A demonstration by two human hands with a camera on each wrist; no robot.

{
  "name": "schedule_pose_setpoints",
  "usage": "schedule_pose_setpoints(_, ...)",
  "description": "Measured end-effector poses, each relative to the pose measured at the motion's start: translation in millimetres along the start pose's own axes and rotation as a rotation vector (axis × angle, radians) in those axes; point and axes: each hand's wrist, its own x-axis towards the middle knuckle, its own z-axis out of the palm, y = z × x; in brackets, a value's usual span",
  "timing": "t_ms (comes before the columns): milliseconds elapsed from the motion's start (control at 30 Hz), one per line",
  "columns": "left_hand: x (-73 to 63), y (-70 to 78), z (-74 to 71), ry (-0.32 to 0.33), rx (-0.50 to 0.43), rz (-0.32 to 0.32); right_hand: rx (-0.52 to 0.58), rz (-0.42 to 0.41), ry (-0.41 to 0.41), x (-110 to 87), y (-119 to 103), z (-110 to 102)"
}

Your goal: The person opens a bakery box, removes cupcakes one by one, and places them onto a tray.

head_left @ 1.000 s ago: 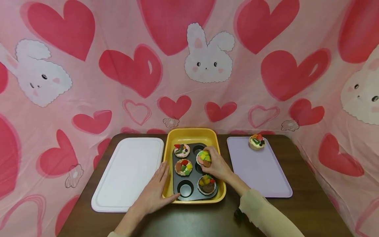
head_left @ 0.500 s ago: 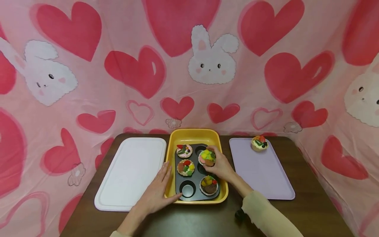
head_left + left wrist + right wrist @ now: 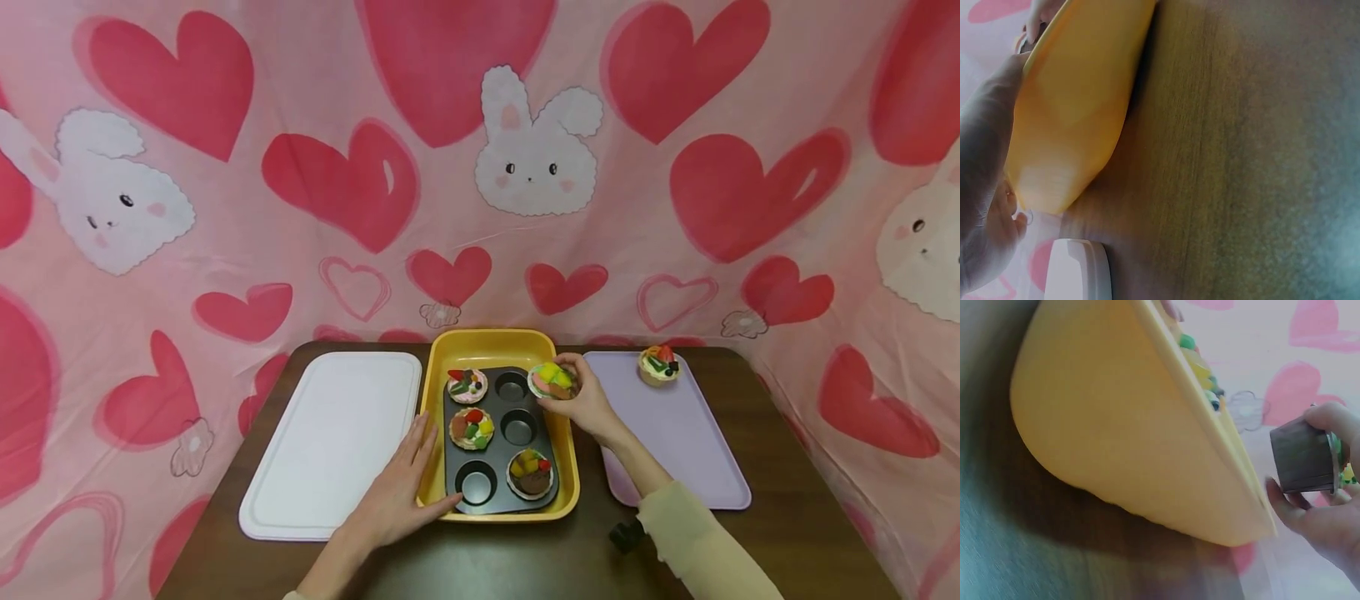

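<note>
My right hand pinches a toy fruit tart with yellow, green and brown toppings, raised over the right rim of the yellow tray. The right wrist view shows its dark cup between thumb and fingers. Inside the tray lies a dark muffin tin. A pink-creamed tart, a tart with red and green pieces and a chocolate-brown one sit in its cups; the other cups are bare. With fingers extended, my left hand rests along the tray's left rim.
A purple tray lies to the right, with one fruit tart at its far edge. On the left is a white tray. A pink heart-and-rabbit cloth hangs behind the brown table.
My right hand has lifted the yellow-topped tart out of the tin and carried it right, to the yellow tray's right rim. The left hand stays at the left rim.
</note>
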Motion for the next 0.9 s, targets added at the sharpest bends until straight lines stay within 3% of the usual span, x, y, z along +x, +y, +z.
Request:
schedule_pose_setpoints(133, -1.5, 0.0, 1.1, 0.008, -0.004, 0.001, -0.004, -0.01, -0.027, -2.9, -3, -9)
schedule_pose_setpoints(300, -1.8, -0.9, 2.3, 0.017, -0.002, 0.002, -0.024, 0.039, -0.014, -7.3, -4, -14)
schedule_pose_setpoints(700, 0.1, -1.0, 2.4, 0.015, -0.014, -0.006, 0.171, 0.089, 0.047, -12.2, 5, -21)
schedule_pose_setpoints(900, 1.7, -0.8, 2.7, 0.01, -0.018, -0.009, 0.183, 0.086, 0.071, -12.5, 12, -30)
